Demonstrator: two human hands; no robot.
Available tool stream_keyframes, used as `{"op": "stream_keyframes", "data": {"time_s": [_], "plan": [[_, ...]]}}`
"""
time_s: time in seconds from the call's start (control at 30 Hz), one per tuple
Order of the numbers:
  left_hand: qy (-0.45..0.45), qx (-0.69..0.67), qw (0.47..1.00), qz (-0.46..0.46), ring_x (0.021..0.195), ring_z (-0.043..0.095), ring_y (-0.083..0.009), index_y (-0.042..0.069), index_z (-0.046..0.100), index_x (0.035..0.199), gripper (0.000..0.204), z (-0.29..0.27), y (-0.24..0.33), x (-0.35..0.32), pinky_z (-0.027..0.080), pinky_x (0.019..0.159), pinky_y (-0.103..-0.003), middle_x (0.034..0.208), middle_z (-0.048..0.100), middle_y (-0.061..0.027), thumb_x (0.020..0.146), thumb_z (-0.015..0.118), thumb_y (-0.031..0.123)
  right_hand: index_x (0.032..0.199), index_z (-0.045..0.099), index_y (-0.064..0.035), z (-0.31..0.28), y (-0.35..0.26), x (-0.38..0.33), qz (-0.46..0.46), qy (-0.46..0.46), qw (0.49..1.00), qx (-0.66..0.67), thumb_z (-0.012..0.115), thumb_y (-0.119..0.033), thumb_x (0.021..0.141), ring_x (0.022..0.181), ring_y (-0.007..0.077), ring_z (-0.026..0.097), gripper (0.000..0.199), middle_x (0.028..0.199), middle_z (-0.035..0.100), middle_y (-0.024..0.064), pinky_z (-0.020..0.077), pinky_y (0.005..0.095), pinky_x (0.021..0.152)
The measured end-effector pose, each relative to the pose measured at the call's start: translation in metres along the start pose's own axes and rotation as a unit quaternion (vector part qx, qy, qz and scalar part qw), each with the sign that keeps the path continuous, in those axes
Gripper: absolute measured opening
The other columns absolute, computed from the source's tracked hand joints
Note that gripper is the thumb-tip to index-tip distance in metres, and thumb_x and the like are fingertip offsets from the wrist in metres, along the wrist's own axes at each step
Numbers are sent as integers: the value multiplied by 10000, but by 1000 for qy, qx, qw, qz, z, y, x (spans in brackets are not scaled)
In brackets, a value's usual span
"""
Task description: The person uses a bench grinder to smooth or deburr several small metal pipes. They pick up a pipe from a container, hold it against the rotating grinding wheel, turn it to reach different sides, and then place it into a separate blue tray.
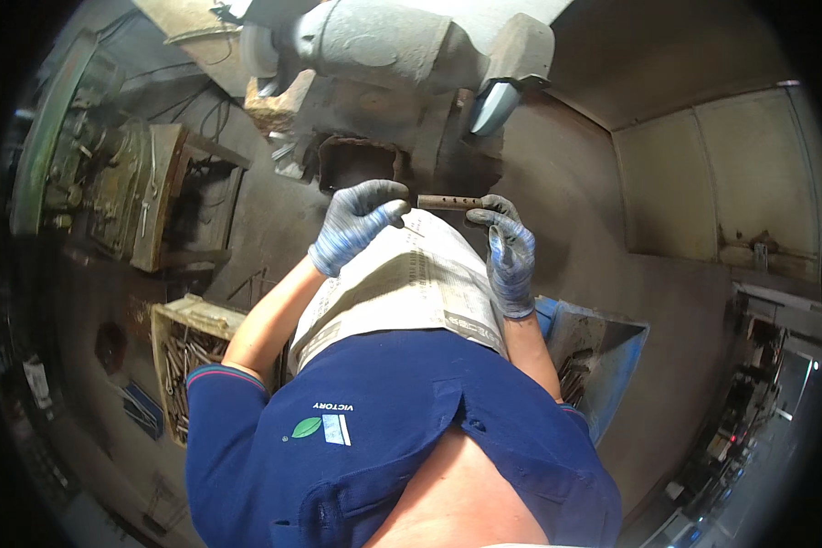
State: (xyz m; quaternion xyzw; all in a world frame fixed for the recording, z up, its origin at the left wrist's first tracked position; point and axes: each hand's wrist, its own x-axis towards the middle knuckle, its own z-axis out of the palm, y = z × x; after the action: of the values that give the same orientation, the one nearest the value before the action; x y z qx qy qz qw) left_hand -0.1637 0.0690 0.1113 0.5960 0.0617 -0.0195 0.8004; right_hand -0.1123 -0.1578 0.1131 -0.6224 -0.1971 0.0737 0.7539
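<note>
A short, dark metal tube (447, 201) with a row of small holes lies level in front of me, above my lap. My right hand (510, 247), in a grey-blue work glove, pinches its right end between thumb and fingers. Just off the tube's left end is my left hand (356, 224), gloved the same way. Its thumb and fingers are spread, and a small gap separates them from the tube. A pale printed cloth (393, 283) covers my lap below both hands.
Ahead stands a grey bench grinder (384, 41) with a wheel guard (521, 55) at right. Beneath it is a dark square-mouthed container (361, 142). A wooden crate (201, 315) of metal rods sits left; a blue bin (616, 338) with parts sits right. Green machinery (73, 155) stands far left.
</note>
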Motion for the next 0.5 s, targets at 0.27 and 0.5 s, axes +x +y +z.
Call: {"op": "stream_keyframes", "data": {"time_s": [0.27,0.5], "plan": [[17,98,992,72,729,605,-94,-49,615,988,175,20,-18,45,510,672,-227,803,646,-66,851,631,60,979,644,59,9,-2,11,-11,80,997,-16,526,2,875,940,144,564,167,1095,520,85,462,249,842],[-16,-77,995,-58,697,559,-65,-32,631,962,134,18,-34,81,485,614,-204,809,636,-20,852,615,43,983,646,48,2,23,14,-5,125,989,-81,533,1,880,915,150,588,160,1054,542,86,482,253,821]]}}
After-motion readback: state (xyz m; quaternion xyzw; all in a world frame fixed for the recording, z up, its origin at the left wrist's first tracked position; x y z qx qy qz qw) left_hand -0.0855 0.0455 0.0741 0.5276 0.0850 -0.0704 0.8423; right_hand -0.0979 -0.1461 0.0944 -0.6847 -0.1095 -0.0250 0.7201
